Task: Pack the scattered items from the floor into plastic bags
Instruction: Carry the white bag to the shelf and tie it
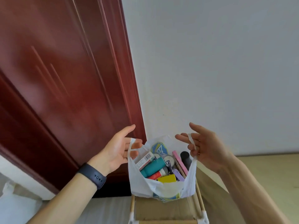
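Observation:
A white plastic bag point(168, 189) hangs open between my hands, low in the middle of the view. My left hand point(119, 150) has the bag's left handle looped over its fingers. My right hand point(204, 148) holds the right handle the same way. Inside the bag lie a teal bottle point(153, 166), a yellow box point(167, 178), a black cylinder point(185, 157), a pink flat item point(178, 160), a barcoded carton point(144, 160) and other small things. A dark band sits on my left wrist.
A cardboard piece with wooden rods point(163, 209) sits right under the bag. A dark red door point(64, 86) fills the left side. A white wall point(218, 70) stands behind. A white cloth bundle point(14, 202) lies at the lower left.

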The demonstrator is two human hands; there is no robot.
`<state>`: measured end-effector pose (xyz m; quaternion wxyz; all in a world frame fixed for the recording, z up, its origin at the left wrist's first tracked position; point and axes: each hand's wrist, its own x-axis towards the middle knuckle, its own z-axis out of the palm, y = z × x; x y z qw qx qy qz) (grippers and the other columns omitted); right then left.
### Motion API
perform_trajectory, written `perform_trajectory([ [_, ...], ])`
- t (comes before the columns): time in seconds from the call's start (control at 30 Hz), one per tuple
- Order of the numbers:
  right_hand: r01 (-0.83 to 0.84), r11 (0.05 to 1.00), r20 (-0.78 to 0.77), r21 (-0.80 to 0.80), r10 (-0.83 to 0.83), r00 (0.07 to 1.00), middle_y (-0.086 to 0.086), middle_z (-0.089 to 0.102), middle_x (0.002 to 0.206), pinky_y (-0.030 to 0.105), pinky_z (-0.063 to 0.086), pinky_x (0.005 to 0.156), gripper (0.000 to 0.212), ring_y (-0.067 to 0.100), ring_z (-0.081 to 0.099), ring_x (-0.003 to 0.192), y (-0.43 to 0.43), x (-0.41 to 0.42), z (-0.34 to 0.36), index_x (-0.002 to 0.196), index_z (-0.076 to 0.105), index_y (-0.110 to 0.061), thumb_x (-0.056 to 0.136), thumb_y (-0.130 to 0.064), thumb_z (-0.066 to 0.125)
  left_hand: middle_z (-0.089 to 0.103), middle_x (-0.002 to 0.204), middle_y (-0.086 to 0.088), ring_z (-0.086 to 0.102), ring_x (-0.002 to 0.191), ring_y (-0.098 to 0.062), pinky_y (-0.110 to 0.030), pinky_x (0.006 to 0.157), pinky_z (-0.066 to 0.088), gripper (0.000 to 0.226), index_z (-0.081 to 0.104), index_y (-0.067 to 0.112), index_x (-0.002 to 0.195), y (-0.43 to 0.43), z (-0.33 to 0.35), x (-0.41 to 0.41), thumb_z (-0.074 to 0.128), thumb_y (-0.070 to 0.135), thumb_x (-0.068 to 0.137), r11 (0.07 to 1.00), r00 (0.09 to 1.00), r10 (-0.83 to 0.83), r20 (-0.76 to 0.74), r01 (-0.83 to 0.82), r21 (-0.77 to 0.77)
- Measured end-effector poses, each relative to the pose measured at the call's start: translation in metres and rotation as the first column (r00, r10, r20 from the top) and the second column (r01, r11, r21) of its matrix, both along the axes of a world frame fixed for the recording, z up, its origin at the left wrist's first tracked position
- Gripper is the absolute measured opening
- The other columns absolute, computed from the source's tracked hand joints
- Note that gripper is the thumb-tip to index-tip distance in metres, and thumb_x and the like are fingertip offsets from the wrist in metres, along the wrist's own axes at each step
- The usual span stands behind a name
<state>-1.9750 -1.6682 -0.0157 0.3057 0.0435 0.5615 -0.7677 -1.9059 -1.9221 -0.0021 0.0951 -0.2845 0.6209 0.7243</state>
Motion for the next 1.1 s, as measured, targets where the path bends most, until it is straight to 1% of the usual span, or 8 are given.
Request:
perform_trajectory([
  [0.1,0.104,0.994,0.026,0.027,-0.105,0.994,0.008,0.075,0.111,0.019,0.034,0.055,0.046,0.008,0.046,0.052,-0.019,-0.023,-0.009,0.119,0.058,-0.001,0.09,-0.036,0.062,0.069,0.081,-0.004,0.059,0.058,-0.017,-0.032,0.073,0.048,0.059,0.066,-0.001,0.115,-0.026,-0.013,-0.022,0.059,0.052,0.087,0.999,0.998,-0.053,0.04,0.053,0.002],
  [0.3,0.209,0.973,-0.019,0.101,-0.208,0.978,0.006,0.076,0.107,0.025,0.033,0.058,0.031,0.011,0.046,0.048,-0.049,-0.038,-0.026,0.112,0.066,-0.004,0.094,-0.029,0.06,0.074,0.098,-0.008,0.071,0.082,-0.025,-0.041,0.095,0.047,0.041,0.066,0.007,0.115,-0.065,-0.03,-0.056,0.058,0.04,0.091,0.983,0.982,-0.183,-0.037,0.183,-0.004],
  [0.5,0.479,0.84,-0.286,0.256,-0.407,0.867,0.002,0.053,0.063,0.032,0.036,0.062,0.021,0.019,0.047,0.061,-0.052,-0.024,-0.058,0.081,0.068,-0.008,0.095,-0.021,0.062,0.072,0.082,-0.005,0.067,0.078,-0.019,-0.043,0.086,0.046,0.014,0.072,0.013,0.091,-0.064,-0.062,-0.046,0.062,0.022,0.093,0.954,0.953,-0.246,-0.179,0.205,-0.219],
  [0.6,0.567,0.79,-0.363,0.231,-0.471,0.804,-0.004,0.045,0.052,0.03,0.034,0.06,0.027,0.017,0.04,0.055,-0.047,-0.017,-0.056,0.073,0.062,-0.01,0.097,-0.02,0.058,0.068,0.067,-0.007,0.064,0.078,-0.023,-0.047,0.086,0.046,0.031,0.07,0.019,0.074,-0.063,-0.063,-0.039,0.054,0.025,0.098,0.937,0.939,-0.239,-0.248,0.156,-0.312],
  [0.7,0.558,0.803,-0.378,0.21,-0.46,0.804,-0.009,0.035,0.05,0.03,0.028,0.059,0.029,0.012,0.029,0.051,-0.052,-0.021,-0.044,0.068,0.058,-0.013,0.096,-0.016,0.055,0.066,0.06,-0.009,0.064,0.07,-0.018,-0.041,0.082,0.047,0.03,0.067,0.011,0.073,-0.051,-0.046,-0.043,0.053,0.027,0.094,0.877,0.899,-0.332,-0.286,0.182,-0.444],
  [0.8,0.541,0.812,-0.364,0.221,-0.446,0.818,-0.012,0.037,0.049,0.027,0.024,0.052,0.029,0.011,0.027,0.048,-0.061,-0.029,-0.035,0.066,0.058,-0.013,0.095,-0.015,0.054,0.058,0.05,-0.012,0.056,0.054,-0.018,-0.034,0.07,0.042,0.027,0.064,0.004,0.071,-0.03,-0.037,-0.047,0.051,0.015,0.092,0.89,0.906,-0.292,-0.308,0.139,-0.434],
  [0.93,0.527,0.823,-0.364,0.211,-0.434,0.824,-0.012,0.034,0.045,0.028,0.024,0.052,0.03,0.011,0.026,0.044,-0.049,-0.029,-0.028,0.066,0.056,-0.011,0.095,-0.015,0.055,0.057,0.049,-0.014,0.058,0.059,-0.032,-0.049,0.083,0.049,0.027,0.062,-0.002,0.072,-0.029,-0.03,-0.046,0.049,0.009,0.092,0.927,0.928,-0.171,-0.331,0.038,-0.373],
  [1.1,0.462,0.843,-0.362,0.273,-0.355,0.862,-0.012,0.034,0.045,0.03,0.025,0.053,0.03,0.011,0.026,0.042,-0.042,-0.022,-0.031,0.067,0.057,-0.01,0.096,-0.018,0.055,0.058,0.053,-0.019,0.06,0.057,-0.032,-0.054,0.093,0.047,0.026,0.064,0.001,0.069,-0.023,-0.034,-0.033,0.051,0.009,0.089,0.925,0.948,-0.126,-0.291,0.006,-0.38],
])
